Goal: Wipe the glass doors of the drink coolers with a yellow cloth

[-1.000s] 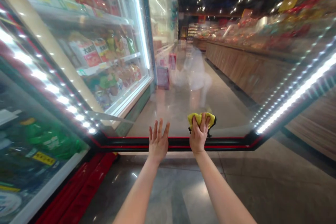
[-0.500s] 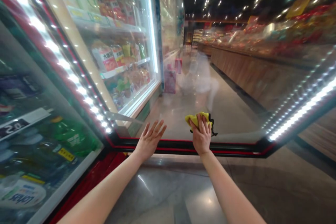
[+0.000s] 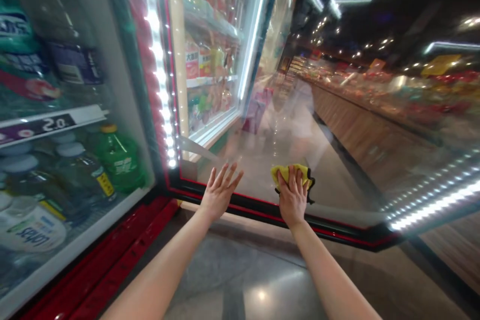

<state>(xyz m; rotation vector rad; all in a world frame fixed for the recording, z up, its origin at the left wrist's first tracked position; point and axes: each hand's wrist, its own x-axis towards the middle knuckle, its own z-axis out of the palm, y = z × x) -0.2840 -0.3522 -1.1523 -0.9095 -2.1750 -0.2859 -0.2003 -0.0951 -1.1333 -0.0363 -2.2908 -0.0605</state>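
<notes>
My right hand (image 3: pixel 293 197) presses a crumpled yellow cloth (image 3: pixel 288 174) against a large glass pane (image 3: pixel 247 180), with a dark edge of the cloth showing beside my fingers. My left hand (image 3: pixel 220 191) lies open and flat on the same pane, fingers spread, holding nothing. Just below both hands runs the pane's black-and-red bottom frame (image 3: pixel 262 215). White LED strips line the glass.
To the left, a chiller holds green bottles (image 3: pixel 118 162) behind a price strip (image 3: pixel 48 125), above a red base (image 3: pixel 123 240). A blurred, light-clothed person (image 3: pixel 302 115) appears in the aisle beyond the glass. A wooden counter (image 3: pixel 360 130) runs along the right. Polished floor (image 3: pixel 225 280) lies below.
My view has swung left and tilted, bringing the bottles closer. My left hand's fingers have turned and risen slightly. My right hand stays on the cloth against the glass.
</notes>
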